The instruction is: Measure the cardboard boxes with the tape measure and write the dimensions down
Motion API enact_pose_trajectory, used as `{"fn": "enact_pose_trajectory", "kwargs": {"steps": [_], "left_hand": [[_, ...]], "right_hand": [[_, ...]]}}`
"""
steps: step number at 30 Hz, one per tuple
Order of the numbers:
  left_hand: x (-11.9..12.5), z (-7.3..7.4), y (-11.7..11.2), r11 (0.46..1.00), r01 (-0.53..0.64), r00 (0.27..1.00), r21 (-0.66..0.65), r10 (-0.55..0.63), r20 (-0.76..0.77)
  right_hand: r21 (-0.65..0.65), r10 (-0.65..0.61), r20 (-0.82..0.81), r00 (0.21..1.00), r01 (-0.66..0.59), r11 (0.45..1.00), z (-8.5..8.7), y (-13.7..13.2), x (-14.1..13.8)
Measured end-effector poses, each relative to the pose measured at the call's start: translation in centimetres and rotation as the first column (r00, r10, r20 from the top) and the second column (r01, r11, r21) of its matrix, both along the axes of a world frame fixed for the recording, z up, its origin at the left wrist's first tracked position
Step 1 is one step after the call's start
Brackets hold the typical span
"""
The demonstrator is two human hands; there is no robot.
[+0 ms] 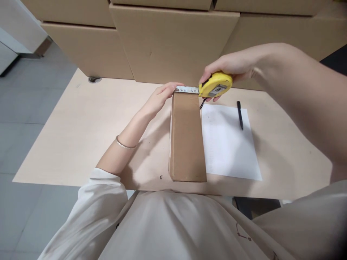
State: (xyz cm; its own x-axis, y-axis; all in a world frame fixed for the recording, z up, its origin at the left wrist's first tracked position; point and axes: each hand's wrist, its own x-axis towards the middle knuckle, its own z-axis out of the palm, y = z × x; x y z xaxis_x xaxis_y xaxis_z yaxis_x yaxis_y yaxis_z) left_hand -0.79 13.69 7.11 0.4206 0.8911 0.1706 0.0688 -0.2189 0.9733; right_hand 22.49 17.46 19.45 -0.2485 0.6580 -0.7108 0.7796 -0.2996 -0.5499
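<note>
The person's right hand (227, 68) has its fingers wrapped around a yellow tape measure (216, 85), just beyond the far right corner of a brown carton (188, 141). A short stretch of blade (187, 89) reaches left from the case along the carton's far edge. At the far left corner, the left hand (163, 94) holds the blade's tip, its fingers drawn close together, and a thin bracelet (125, 146) circles that wrist. The carton lies lengthwise on the pale tabletop (76, 144), its near end close to the person's shirt (173, 224). A white sheet of paper (230, 148) lies just right of it, with a black pen (240, 115) on its upper right part. Large cardboard boxes (170, 43) stand stacked along the far side
</note>
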Motion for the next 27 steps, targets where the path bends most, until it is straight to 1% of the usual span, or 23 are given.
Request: {"fn": "enact_pose_trajectory", "kwargs": {"steps": [4,8,11,15,16,17,19,22,24,26,27], "left_hand": [[0.1,-0.4,0.1,0.999,-0.033,0.999,-0.012,0.033,0.017],[0.2,-0.5,0.2,0.998,-0.061,0.998,-0.023,0.061,-0.003],[0.4,-0.5,0.1,0.997,-0.068,0.997,-0.04,0.069,0.022],[0.8,-0.3,0.2,0.994,-0.071,0.995,-0.088,0.077,0.066],[0.8,-0.3,0.2,0.992,-0.075,0.994,-0.1,0.082,0.069],[0.9,-0.2,0.1,0.99,-0.088,0.993,-0.114,0.097,0.069],[0.8,0.1,-0.6,0.976,-0.153,0.984,-0.155,0.165,0.065],[0.5,0.6,-2.6,0.944,-0.259,0.963,-0.203,0.268,0.018],[0.1,0.9,-4.3,0.936,-0.271,0.963,-0.226,0.26,-0.078],[-0.6,1.1,-5.7,0.929,-0.235,0.966,-0.286,0.192,-0.172],[-1.0,1.1,-6.2,0.922,-0.209,0.971,-0.325,0.154,-0.185]], "right_hand": [[0.025,-0.019,0.057,0.998,0.017,1.0,-0.1,-0.2,-0.7],[0.036,0.009,0.044,0.999,-0.011,0.999,-0.2,-0.1,-0.8],[0.048,0.018,0.042,0.999,-0.02,0.999,-0.5,-0.1,-0.4],[0.075,0.056,-0.052,0.997,-0.052,0.996,-0.4,-0.8,0.2],[0.094,0.051,-0.074,0.996,-0.044,0.995,-0.4,-1.2,0.3],[0.118,0.036,-0.094,0.995,-0.025,0.993,-0.3,-1.6,0.4],[0.161,-0.005,-0.121,0.993,0.024,0.987,-0.1,-2.3,0.6],[0.185,-0.094,-0.237,0.967,0.139,0.973,-0.5,-3.2,1.2],[0.171,-0.171,-0.379,0.909,0.25,0.953,-1.3,-3.6,1.7],[0.138,-0.238,-0.537,0.809,0.363,0.922,-2.4,-4.2,2.4],[0.11,-0.267,-0.597,0.756,0.407,0.907,-3.0,-4.6,2.7]]}}
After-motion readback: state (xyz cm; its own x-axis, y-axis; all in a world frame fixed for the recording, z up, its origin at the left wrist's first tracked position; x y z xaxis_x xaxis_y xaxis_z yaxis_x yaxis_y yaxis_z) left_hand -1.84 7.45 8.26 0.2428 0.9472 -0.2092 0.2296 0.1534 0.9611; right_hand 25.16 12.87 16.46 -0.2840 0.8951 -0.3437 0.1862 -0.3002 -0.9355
